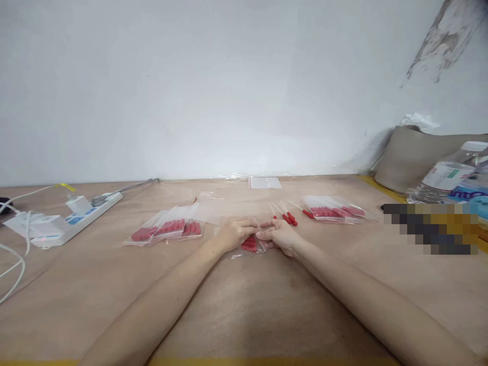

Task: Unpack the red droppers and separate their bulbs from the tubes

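Both my hands meet over a small clear plastic bag [249, 246] with red pieces inside, low in the middle of the table. My left hand [236, 233] has its fingers closed on the bag's left and upper side. From the right, my right hand [280, 236] pinches the bag's edge between thumb and fingers. Part of the bag is hidden under the fingers. Just beyond my right hand lie several loose red-tipped white sticks [290, 218], and one more stick [307, 213] points toward the right-hand bags.
Filled bags [171, 227] lie to the left, more filled bags [331, 211] to the right. Flat bags [208, 206] and a white-topped bag [265, 183] sit farther back. A power strip [78, 221] with cables is at left; a bottle [444, 175] stands right.
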`<act>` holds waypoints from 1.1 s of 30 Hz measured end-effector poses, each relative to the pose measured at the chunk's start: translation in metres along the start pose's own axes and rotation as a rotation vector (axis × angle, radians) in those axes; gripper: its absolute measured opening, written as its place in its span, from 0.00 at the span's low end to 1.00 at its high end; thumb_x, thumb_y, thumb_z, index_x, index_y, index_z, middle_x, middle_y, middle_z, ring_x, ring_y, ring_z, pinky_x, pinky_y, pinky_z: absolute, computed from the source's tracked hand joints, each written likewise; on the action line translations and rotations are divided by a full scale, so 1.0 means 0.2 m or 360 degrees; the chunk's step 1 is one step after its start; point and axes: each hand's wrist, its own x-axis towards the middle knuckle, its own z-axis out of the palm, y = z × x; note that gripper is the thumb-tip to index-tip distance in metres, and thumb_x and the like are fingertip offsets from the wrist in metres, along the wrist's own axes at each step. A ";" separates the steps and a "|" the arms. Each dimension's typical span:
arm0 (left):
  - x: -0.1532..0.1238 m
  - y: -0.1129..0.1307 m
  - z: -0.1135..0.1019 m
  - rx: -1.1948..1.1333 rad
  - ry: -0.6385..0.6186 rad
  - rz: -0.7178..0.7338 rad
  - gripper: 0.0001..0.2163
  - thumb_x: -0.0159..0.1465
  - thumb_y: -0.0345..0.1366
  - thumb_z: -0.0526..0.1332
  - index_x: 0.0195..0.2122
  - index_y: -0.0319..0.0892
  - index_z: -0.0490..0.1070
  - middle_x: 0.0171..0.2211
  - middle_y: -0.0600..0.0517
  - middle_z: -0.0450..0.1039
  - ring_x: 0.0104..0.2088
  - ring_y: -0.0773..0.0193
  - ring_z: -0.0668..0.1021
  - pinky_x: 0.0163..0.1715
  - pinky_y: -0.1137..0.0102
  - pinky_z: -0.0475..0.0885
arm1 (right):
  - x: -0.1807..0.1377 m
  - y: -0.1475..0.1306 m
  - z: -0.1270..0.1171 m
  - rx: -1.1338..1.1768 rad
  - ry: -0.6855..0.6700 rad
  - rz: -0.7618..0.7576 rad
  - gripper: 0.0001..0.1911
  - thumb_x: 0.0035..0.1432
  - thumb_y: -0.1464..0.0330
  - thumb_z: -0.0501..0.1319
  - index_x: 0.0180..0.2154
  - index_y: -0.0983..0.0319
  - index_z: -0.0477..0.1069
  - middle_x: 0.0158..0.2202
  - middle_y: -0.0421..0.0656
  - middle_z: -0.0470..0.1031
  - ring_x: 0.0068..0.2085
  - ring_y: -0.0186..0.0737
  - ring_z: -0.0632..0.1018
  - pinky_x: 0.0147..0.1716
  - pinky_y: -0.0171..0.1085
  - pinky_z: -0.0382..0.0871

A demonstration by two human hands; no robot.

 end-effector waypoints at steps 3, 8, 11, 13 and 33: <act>0.00 0.01 0.00 0.0109 0.0122 0.0093 0.13 0.65 0.30 0.48 0.33 0.41 0.72 0.37 0.51 0.75 0.38 0.67 0.76 0.39 0.72 0.71 | 0.00 0.00 -0.01 -0.0022 -0.0029 0.0013 0.15 0.42 0.79 0.64 0.33 0.65 0.61 0.19 0.38 0.71 0.20 0.31 0.73 0.21 0.32 0.71; 0.00 0.03 -0.01 0.0212 0.0017 0.0141 0.14 0.64 0.27 0.46 0.30 0.39 0.70 0.35 0.50 0.74 0.37 0.67 0.75 0.39 0.72 0.70 | 0.03 0.03 0.02 -0.0084 0.0064 -0.0077 0.19 0.41 0.78 0.62 0.36 0.63 0.59 0.16 0.32 0.67 0.16 0.32 0.71 0.15 0.31 0.67; 0.00 0.03 -0.01 0.0222 -0.0103 0.0133 0.14 0.64 0.27 0.46 0.29 0.39 0.69 0.32 0.50 0.73 0.34 0.67 0.75 0.36 0.73 0.69 | 0.03 0.06 0.04 -0.0109 0.0126 -0.0152 0.21 0.41 0.78 0.60 0.38 0.61 0.57 0.14 0.29 0.63 0.15 0.34 0.70 0.14 0.32 0.66; 0.00 0.03 0.00 0.0191 -0.0163 0.0116 0.13 0.64 0.26 0.46 0.28 0.39 0.68 0.32 0.50 0.73 0.34 0.67 0.75 0.37 0.73 0.69 | 0.04 0.07 0.05 -0.0134 0.0157 -0.0180 0.21 0.41 0.78 0.59 0.39 0.60 0.56 0.14 0.28 0.62 0.15 0.34 0.71 0.15 0.33 0.67; -0.16 0.19 -0.19 -0.0348 -0.0243 -0.0745 0.25 0.61 0.43 0.54 0.58 0.44 0.50 0.54 0.45 0.62 0.52 0.57 0.67 0.51 0.60 0.63 | 0.05 0.08 -0.06 -0.0762 -0.0208 -0.0456 0.12 0.42 0.71 0.63 0.33 0.64 0.76 0.19 0.37 0.72 0.18 0.27 0.66 0.17 0.28 0.61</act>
